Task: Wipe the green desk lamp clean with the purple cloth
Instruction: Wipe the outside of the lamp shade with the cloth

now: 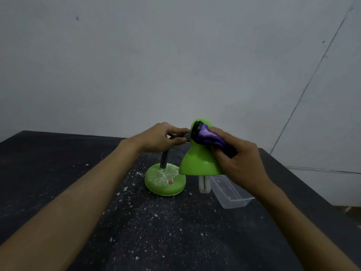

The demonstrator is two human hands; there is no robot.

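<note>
Two hands work at the top of the green desk lamp (197,163): the left hand (160,136) pinches the dark bent neck (163,159) with thumb and fingertips (178,141) just where it meets the shade (195,153). The right hand (240,161) curls its fingers (220,153) round the bunched purple cloth (211,137), pressing it against the shade's upper side. The lamp stands on its dusty round base (164,182) on the speckled dark table (156,231), its white bulb (204,185) just beside a clear plastic container (232,194).
</note>
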